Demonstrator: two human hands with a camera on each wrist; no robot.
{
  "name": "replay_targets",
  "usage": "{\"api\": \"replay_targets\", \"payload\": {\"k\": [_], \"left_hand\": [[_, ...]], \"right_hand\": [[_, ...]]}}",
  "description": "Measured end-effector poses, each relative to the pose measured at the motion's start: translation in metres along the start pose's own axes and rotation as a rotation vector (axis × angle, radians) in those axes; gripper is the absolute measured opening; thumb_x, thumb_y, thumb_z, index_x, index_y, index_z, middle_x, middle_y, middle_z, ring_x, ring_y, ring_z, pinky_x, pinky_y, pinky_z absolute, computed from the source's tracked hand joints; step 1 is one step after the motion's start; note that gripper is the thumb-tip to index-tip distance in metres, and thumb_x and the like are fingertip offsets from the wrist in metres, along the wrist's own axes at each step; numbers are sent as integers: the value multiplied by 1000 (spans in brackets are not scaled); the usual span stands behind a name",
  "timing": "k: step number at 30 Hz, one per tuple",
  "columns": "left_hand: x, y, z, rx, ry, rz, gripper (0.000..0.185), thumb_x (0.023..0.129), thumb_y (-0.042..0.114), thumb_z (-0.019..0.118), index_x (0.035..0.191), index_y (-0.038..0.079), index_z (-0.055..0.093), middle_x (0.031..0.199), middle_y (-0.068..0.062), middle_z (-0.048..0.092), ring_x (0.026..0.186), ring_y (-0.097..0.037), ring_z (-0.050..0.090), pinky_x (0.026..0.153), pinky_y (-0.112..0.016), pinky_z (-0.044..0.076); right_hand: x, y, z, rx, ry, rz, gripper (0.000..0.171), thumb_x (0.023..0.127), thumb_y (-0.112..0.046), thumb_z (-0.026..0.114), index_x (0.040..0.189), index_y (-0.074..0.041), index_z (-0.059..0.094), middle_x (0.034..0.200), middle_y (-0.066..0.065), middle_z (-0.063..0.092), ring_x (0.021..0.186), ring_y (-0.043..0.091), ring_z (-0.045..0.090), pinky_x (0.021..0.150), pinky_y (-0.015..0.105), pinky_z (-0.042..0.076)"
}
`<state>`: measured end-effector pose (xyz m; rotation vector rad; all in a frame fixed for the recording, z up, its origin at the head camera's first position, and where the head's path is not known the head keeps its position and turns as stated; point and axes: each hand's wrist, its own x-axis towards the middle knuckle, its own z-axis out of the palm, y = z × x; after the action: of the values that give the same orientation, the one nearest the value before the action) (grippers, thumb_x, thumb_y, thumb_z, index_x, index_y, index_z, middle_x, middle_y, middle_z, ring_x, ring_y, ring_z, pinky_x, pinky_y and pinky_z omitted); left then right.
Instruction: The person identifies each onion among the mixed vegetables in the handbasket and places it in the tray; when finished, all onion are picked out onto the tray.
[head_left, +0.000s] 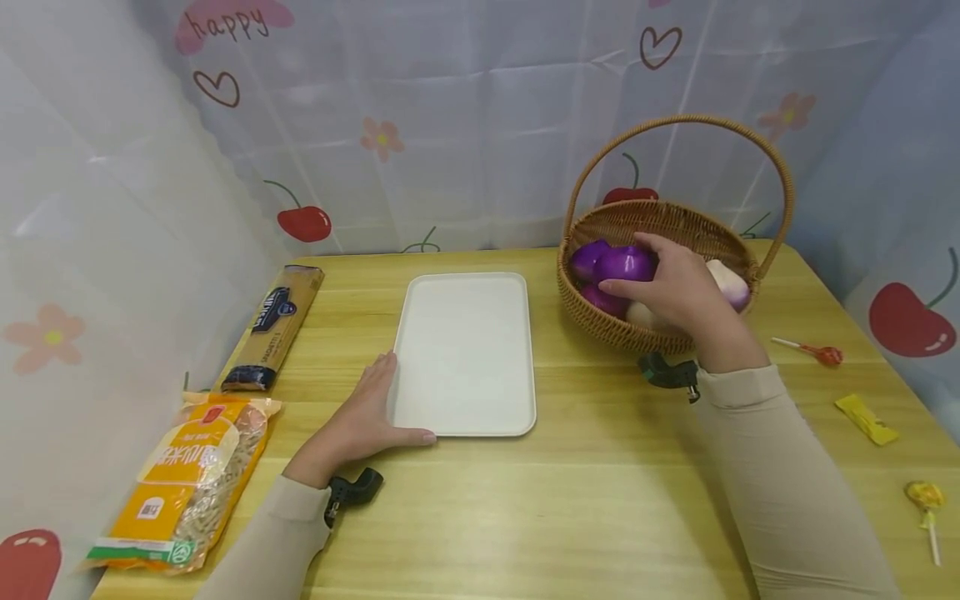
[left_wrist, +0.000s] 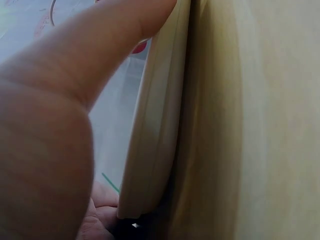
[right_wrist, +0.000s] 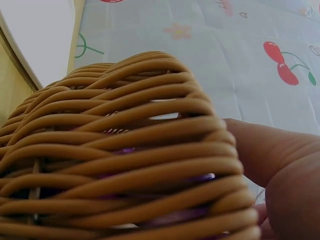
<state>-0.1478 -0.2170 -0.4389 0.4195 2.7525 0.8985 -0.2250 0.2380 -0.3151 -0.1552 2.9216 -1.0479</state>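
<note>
Two hands worked: right hand curled around a purple onion in the basket; left hand, fingers spread flat, steadied the tray. Snagging the handle might have tipped the basket.

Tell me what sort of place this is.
Probably a staged tabletop set, not a real kitchen: a wooden table walled in by cherry-and-heart printed sheets, with groceries laid out, a pasta bag, a basket and a white tray.

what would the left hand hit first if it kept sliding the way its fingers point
Nothing on the table, probably: the left hand lies along the white tray edge, fingers aimed at the back. The table beyond looks bare up to the curtain, though depth is uncertain.
</note>
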Motion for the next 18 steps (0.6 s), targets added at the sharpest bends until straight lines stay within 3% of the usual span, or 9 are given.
{"api": "replay_targets", "payload": {"k": [18], "left_hand": [[0,1,-1,0,-3,-2,153,66,80,85,168,1,3,174,-17,2,159,-30,-3,126,-55,8]], "right_hand": [[3,1,5,-75,28,-22,104,93,-60,75,163,2,30,158,33,38,134,56,46,106,69,42]]}}
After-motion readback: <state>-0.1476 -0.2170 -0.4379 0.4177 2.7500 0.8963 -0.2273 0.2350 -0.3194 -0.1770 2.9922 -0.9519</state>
